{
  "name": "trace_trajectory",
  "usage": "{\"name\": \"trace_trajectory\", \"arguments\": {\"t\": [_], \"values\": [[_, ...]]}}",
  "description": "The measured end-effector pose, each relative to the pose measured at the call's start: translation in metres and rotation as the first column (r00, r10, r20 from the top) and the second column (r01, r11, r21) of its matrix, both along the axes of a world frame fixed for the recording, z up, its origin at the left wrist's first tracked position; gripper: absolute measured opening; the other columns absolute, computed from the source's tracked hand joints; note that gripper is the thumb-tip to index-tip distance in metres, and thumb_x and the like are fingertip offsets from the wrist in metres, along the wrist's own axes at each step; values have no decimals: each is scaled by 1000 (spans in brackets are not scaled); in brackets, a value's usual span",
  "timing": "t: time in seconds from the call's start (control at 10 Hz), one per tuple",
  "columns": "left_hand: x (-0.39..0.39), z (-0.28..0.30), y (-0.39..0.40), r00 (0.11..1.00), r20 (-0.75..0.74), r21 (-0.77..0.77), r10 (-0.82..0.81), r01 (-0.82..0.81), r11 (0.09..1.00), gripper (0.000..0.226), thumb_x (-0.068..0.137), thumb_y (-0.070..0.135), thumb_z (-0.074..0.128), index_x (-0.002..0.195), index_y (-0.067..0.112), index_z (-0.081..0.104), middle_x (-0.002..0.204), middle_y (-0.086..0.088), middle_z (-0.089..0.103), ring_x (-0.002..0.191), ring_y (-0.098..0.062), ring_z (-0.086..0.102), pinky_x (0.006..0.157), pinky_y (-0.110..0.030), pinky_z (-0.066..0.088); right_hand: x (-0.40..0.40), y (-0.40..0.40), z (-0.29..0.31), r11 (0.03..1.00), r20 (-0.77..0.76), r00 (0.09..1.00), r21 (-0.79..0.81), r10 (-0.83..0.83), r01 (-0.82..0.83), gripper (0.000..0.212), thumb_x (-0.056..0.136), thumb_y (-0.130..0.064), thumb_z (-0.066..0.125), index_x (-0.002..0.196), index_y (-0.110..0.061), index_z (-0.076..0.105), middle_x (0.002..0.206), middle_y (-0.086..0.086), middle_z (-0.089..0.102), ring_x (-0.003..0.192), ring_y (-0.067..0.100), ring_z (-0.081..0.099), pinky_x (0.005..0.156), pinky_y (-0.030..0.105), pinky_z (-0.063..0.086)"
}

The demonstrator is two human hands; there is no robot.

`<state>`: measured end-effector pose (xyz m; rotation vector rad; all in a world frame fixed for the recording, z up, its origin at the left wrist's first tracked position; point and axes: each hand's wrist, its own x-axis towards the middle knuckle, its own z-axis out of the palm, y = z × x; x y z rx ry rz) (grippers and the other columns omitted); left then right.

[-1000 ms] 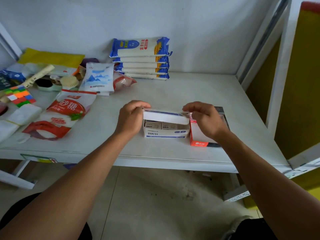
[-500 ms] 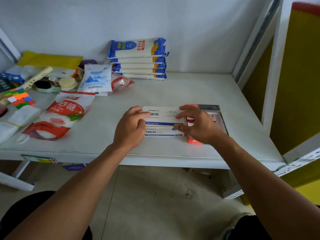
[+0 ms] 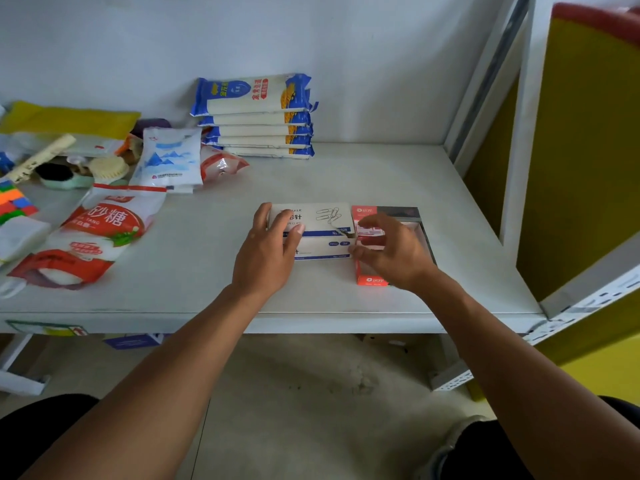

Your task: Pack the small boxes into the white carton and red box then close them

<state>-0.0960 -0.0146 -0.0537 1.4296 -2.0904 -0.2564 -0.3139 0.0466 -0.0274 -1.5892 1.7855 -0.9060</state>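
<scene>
The white carton (image 3: 322,220) printed with paper clips lies flat with its lid down, near the table's front edge. My left hand (image 3: 268,251) rests on its left end, with the fingers laid across the lid. Touching the carton's right side is the red box (image 3: 363,211), which is open on top, and a small red-and-white box (image 3: 372,232) shows inside it. My right hand (image 3: 389,251) hovers over the red box with curved fingers, slightly blurred. Its thumb sits by the carton's front right corner. It hides most of the red box's inside.
A red-and-white sugar bag (image 3: 100,230), a blue-and-white pouch (image 3: 169,161), a stack of noodle packs (image 3: 256,116) and a colourful cube (image 3: 14,202) crowd the table's left and back. A white shelf upright (image 3: 516,133) and a yellow panel (image 3: 581,150) stand on the right.
The carton's lid, raised one second ago, has been folded down flat. My right hand has since slid from the carton's right end to above the red box.
</scene>
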Motion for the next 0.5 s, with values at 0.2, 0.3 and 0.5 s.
{"name": "trace_trajectory", "arguments": {"t": [0.2, 0.3, 0.5], "values": [[-5, 9, -13, 999, 53, 9, 11, -11, 1000, 43, 99, 43, 37, 129, 17, 51, 148, -10, 34, 118, -32, 53, 77, -38, 47, -1, 1, 1, 1000, 4, 1000, -9, 12, -12, 39, 85, -28, 71, 118, -26, 51, 124, -7, 56, 106, 15, 55, 84, 32, 53], [-4, 14, -6, 996, 89, -217, 1, 18, 976, 36, 97, 38, 45, 114, 9, 59, 129, -13, 52, 115, -31, 52, 83, -43, 49, -2, -1, 0, 998, -52, 998, -55, -21, 18, 36, 86, -28, 70, 117, -23, 53, 118, -7, 57, 102, 12, 54, 77, 23, 47], [-9, 13, 23, 975, -5, -331, -222, 208, 921, 19, 90, 24, 56, 74, 13, 57, 75, 2, 57, 67, -19, 54, 54, -30, 43, -3, 2, 0, 991, -92, 995, -127, -48, 36, 12, 86, -24, 68, 94, -20, 59, 92, -9, 63, 86, 13, 59, 68, 17, 50]]}}
